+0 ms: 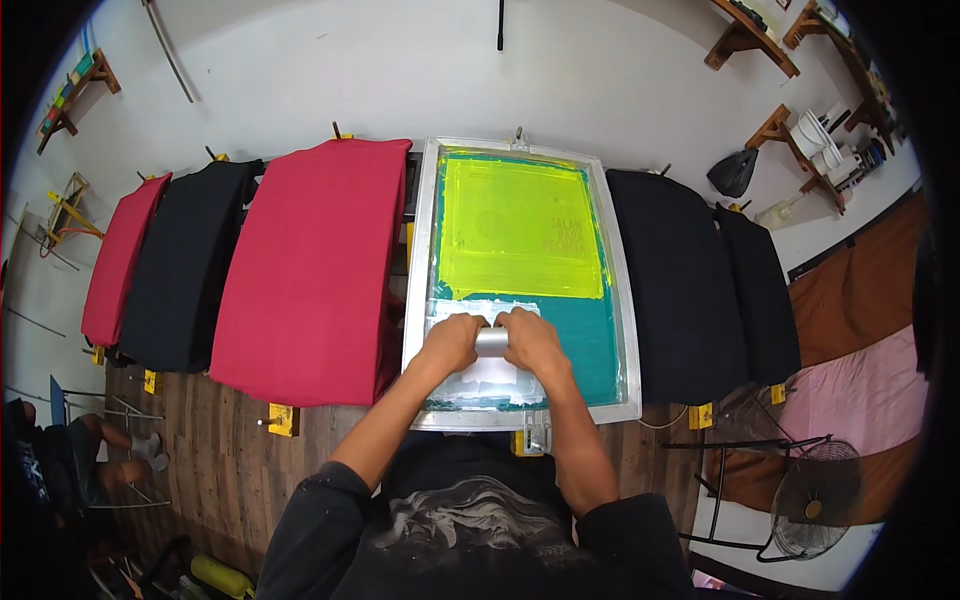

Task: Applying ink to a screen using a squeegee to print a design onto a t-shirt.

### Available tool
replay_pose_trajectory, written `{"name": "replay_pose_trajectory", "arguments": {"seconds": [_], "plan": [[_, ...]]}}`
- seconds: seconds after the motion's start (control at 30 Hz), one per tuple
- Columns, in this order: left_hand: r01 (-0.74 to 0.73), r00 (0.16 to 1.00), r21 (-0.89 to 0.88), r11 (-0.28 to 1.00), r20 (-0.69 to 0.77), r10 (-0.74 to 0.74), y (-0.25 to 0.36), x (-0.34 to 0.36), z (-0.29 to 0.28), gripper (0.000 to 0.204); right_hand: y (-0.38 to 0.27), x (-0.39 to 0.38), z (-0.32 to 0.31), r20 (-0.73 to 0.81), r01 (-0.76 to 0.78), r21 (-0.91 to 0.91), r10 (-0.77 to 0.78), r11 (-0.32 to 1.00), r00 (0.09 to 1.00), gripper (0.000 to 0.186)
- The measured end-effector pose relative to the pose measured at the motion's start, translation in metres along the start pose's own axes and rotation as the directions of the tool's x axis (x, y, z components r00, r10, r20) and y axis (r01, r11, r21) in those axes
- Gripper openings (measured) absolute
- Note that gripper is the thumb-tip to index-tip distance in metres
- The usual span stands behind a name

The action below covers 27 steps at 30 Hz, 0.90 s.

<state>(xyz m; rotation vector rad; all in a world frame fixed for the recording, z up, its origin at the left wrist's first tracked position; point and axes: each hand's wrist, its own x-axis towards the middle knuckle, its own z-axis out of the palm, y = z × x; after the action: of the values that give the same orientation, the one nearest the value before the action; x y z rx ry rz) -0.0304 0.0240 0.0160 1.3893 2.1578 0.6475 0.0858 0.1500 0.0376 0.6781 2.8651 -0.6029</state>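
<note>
My left hand (454, 343) and my right hand (533, 340) are both closed on the silver handle of a squeegee (491, 341), side by side. The squeegee stands on the near half of a printing screen with an aluminium frame (622, 300). Its blade edge is hidden by my hands and the handle. Bright yellow-green ink (515, 225) covers the far part of the mesh, with faint lettering showing through. Teal coating (588, 345) surrounds it, and a pale, shiny patch (480, 385) lies under and in front of my hands.
Left of the screen, a large red cloth-covered board (310, 270), a black one (188, 265) and a smaller red one (123, 262) stand in line. Two black ones (675, 285) sit right. A fan (815, 500) is lower right; a seated person's legs (110, 455) show lower left.
</note>
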Motion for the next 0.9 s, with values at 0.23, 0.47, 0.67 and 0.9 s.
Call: {"name": "replay_pose_trajectory", "arguments": {"seconds": [0.23, 0.47, 0.67, 0.9], "plan": [[-0.118, 0.974, -0.004, 0.993, -0.193, 0.115, 0.018, -0.077, 0.04, 0.044, -0.014, -0.079, 0.034, -0.138, 0.069, 0.04, -0.063, 0.997, 0.988, 0.047], [-0.106, 0.984, -0.076, 0.991, -0.15, 0.094, 0.035, -0.091, 0.029, 0.041, -0.023, -0.097, 0.019, -0.104, 0.082, 0.06, -0.075, 0.995, 0.992, 0.037], [-0.134, 0.951, -0.048, 0.99, -0.286, 0.115, 0.03, -0.038, 0.01, 0.039, -0.012, -0.048, 0.006, -0.199, 0.005, -0.054, -0.015, 0.999, 0.98, 0.039], [-0.138, 0.941, 0.006, 0.99, -0.311, 0.133, 0.022, -0.06, 0.055, 0.045, -0.007, -0.08, 0.042, -0.275, -0.002, 0.077, 0.024, 0.997, 0.961, 0.052]]}}
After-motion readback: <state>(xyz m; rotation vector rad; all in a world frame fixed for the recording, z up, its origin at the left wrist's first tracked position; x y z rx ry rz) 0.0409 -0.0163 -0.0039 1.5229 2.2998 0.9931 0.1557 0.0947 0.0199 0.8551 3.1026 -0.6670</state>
